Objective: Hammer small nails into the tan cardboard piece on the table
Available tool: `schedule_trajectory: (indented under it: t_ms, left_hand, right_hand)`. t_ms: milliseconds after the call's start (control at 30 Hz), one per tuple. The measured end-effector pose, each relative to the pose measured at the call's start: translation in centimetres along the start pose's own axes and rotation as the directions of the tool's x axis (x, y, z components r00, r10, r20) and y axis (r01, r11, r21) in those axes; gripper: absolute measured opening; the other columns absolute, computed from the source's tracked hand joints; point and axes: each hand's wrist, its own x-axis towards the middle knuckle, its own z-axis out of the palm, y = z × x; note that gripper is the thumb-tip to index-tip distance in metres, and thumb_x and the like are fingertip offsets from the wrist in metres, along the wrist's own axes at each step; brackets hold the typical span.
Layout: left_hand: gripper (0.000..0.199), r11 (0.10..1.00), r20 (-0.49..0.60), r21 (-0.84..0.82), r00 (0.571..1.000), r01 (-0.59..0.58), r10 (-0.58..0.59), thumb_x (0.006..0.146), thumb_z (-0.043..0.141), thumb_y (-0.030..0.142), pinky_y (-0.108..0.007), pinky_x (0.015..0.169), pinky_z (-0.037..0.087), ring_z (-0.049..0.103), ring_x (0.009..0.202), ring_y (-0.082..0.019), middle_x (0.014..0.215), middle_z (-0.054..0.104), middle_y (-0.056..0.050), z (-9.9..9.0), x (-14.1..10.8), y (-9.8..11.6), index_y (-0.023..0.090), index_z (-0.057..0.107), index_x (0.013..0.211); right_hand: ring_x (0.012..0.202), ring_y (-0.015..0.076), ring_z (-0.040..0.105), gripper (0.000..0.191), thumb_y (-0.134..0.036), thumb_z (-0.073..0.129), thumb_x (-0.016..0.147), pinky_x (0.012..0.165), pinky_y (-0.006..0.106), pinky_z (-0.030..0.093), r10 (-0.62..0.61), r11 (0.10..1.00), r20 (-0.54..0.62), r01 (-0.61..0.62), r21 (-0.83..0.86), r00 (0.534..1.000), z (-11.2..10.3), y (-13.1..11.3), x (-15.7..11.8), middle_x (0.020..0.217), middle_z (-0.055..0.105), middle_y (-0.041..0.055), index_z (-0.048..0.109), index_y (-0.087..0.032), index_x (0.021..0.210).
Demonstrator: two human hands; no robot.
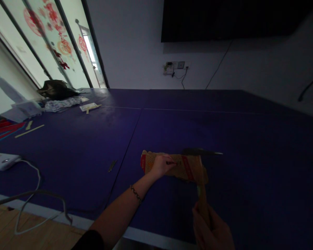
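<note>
A flat piece of brown cardboard (181, 171) with red printed bands lies on the dark blue table. My left hand (161, 166) rests on it, thumb and fingers pinched together around what looks like a small dark nail (171, 163), mostly covered by the fingertips. At the lower right, my right hand (211, 227) is closed around the wooden handle of a hammer (203, 203). Its handle reaches up over the cardboard's right end, and the long dark head (202, 151) lies just past the far edge. Several thin metal nails (112, 166) lie left of the cardboard.
A white device (3, 161) with a looping cable (39, 177) sits at the table's left edge. Behind it are red and blue strips (6, 131), plastic bags (62, 103) and a dark bag (57, 89). A screen (224, 19) hangs on the far wall.
</note>
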Motion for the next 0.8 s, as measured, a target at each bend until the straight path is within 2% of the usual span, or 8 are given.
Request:
schedule_trajectory:
  t_ms: [67,133,233,367,433,567,800]
  left_hand:
    - [0.007,1.0,0.003,-0.006,1.0,0.0,0.0,0.071,0.064,0.02,-0.023,0.068,0.045,0.059,0.068,-0.013,0.075,0.066,-0.002,-0.1,0.0,0.1,0.018,0.071,0.071]
    - [0.007,1.0,0.011,-0.012,1.0,0.002,-0.002,0.071,0.064,0.02,-0.023,0.068,0.045,0.059,0.068,-0.013,0.075,0.066,-0.002,-0.1,0.0,0.1,0.017,0.071,0.071]
    - [0.006,1.0,0.012,-0.014,1.0,0.009,-0.009,0.07,0.064,0.016,-0.022,0.067,0.045,0.058,0.07,-0.013,0.073,0.065,-0.002,0.0,0.0,-0.1,0.016,0.07,0.067]
    - [0.016,0.999,-0.012,0.019,0.999,0.033,-0.033,0.065,0.065,0.011,-0.022,0.065,0.045,0.058,0.069,-0.014,0.069,0.064,-0.001,0.2,0.1,-0.5,0.013,0.063,0.05]
    - [0.017,1.0,-0.016,0.015,1.0,0.026,-0.026,0.065,0.065,0.011,-0.022,0.066,0.045,0.059,0.07,-0.014,0.071,0.064,-0.002,0.3,0.2,-0.7,0.013,0.062,0.048]
    - [0.01,1.0,0.004,-0.021,1.0,0.003,-0.003,0.067,0.064,0.013,-0.022,0.068,0.045,0.06,0.074,-0.015,0.074,0.066,-0.001,0.4,0.2,-0.8,0.014,0.067,0.058]
    - [0.012,0.998,-0.039,0.032,0.998,0.048,-0.047,0.065,0.064,0.008,-0.021,0.061,0.044,0.058,0.064,-0.014,0.067,0.064,-0.002,0.7,0.3,-1.1,0.011,0.064,0.053]
  right_hand:
    - [0.034,0.0092,0.036,0.038,-0.052,0.055,0.067,0.031,0.021,0.03,-0.016,1.0,0.022,0.016,0.002,1.0,-0.2,0.0,0.0,0.045,0.038,-0.0077,0.052,-0.017,0.081]
    - [0.036,0.0099,0.038,0.034,-0.051,0.054,0.068,0.033,0.021,0.031,-0.072,0.994,0.007,0.073,-0.076,0.997,-0.2,0.1,0.1,0.046,0.04,-0.0064,0.053,-0.018,0.076]
    - [0.041,0.013,0.048,0.03,-0.048,0.051,0.069,0.038,0.022,0.037,-0.147,0.956,0.045,0.154,-0.251,0.988,0.1,0.2,0.4,0.048,0.05,-0.0023,0.056,-0.018,0.069]
    - [0.05,0.0187,0.06,0.028,-0.043,0.049,0.069,0.05,0.025,0.045,-0.169,0.898,0.122,0.204,-0.391,0.978,0.6,0.6,0.9,0.056,0.065,0.0043,0.061,-0.018,0.071]
    - [0.051,0.02,0.062,0.03,-0.043,0.046,0.071,0.05,0.025,0.046,-0.176,0.887,0.116,0.209,-0.412,0.977,0.8,0.8,1.1,0.059,0.067,0.0059,0.062,-0.017,0.073]
    - [0.05,0.0197,0.062,0.032,-0.043,0.044,0.073,0.049,0.025,0.045,-0.194,0.872,0.129,0.231,-0.431,0.973,0.8,1.0,1.1,0.06,0.068,0.006,0.062,-0.018,0.077]
    - [0.05,0.0195,0.061,0.027,-0.043,0.048,0.069,0.047,0.024,0.044,-0.158,0.896,0.136,0.2,-0.396,0.978,1.2,1.3,1.2,0.056,0.065,0.0054,0.06,-0.019,0.07]
